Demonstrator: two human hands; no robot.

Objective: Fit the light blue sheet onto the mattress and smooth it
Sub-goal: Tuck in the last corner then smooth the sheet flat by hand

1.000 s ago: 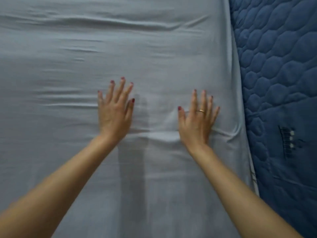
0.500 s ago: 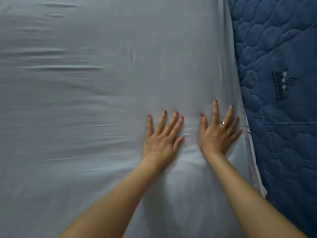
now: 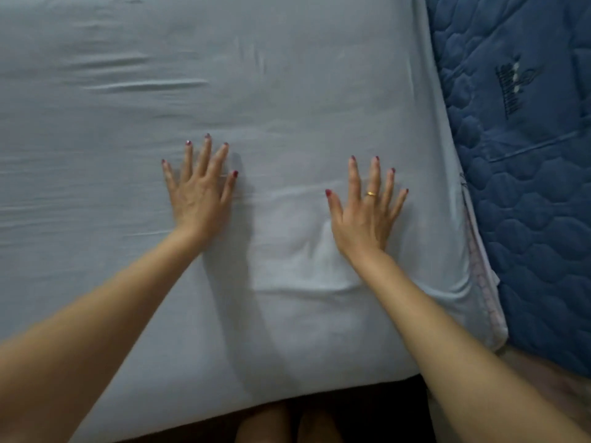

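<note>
**Two flat hands pressing a light blue sheet on a mattress**

The left hand point(image 3: 199, 190) lies palm down on the light blue sheet point(image 3: 287, 91), fingers straight and slightly spread, its grip open and holding nothing. The right hand point(image 3: 364, 215) lies the same way, well apart from the left, fingers fanned, with a gold ring point(image 3: 371, 193) on one finger. Both sets of nails are painted dark red. Between and below the hands the fabric bunches into soft folds. More creases run across the sheet at upper left. The sheet covers the mattress top and wraps over its right edge, where a pale mattress side point(image 3: 479, 273) shows. A dark blue quilted mattress point(image 3: 527, 203) lies just beside it on the right.
</note>
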